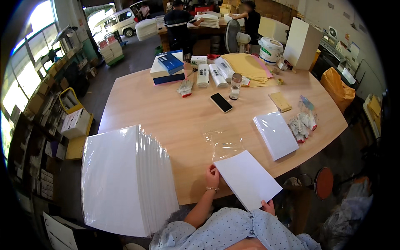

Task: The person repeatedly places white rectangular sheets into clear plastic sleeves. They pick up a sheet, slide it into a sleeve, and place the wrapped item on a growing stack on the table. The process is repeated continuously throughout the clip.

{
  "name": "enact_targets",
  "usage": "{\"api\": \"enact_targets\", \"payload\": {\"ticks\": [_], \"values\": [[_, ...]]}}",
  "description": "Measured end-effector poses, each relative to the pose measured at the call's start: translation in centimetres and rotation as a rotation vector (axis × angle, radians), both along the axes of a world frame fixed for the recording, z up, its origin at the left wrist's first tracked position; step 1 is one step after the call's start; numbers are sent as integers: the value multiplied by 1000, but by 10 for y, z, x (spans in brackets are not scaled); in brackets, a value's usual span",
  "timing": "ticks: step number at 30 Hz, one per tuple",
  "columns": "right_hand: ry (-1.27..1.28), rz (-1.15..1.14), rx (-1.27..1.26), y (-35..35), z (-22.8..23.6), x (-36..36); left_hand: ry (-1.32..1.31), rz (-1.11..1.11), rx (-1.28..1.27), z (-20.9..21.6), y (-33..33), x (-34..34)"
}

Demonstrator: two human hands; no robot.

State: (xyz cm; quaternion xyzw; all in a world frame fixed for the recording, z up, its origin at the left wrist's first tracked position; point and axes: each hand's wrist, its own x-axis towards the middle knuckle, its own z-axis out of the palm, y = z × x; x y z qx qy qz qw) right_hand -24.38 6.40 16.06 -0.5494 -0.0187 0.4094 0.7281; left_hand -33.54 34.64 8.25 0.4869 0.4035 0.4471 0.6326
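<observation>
A stack of white paper sheets (248,179) is tilted in front of me at the near table edge. My left hand (213,177) has its curled fingers at the stack's left corner, beside the mouth of a clear plastic bag (225,141) lying flat on the table. Whether those fingers also pinch the bag's edge is hard to see. My right hand (268,206) grips the stack's lower right edge, thumb on top, its other fingers hidden beneath. At left, many white packs in clear film (110,179) lie overlapped in a row. Another wrapped white pack (276,135) rests to the right.
Farther back are a phone (221,102), a glass bottle (235,86), work gloves (303,126), a yellowish pad (280,102), brown envelopes (246,66) and boxes with a blue book (170,63). A round stool (323,183) stands right of the table. Two people work at a far table.
</observation>
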Motion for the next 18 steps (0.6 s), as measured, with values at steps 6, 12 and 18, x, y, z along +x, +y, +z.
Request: {"api": "enact_targets", "payload": {"ticks": [6,12,18], "values": [[-145,-21,46,-14,-4,2,586,362,714,33,22,-14],[6,-65,-7,-21,35,12,700,-480,735,16,58,25],[-81,4,-39,-65,55,27,756,-347,1006,10,55,41]]}}
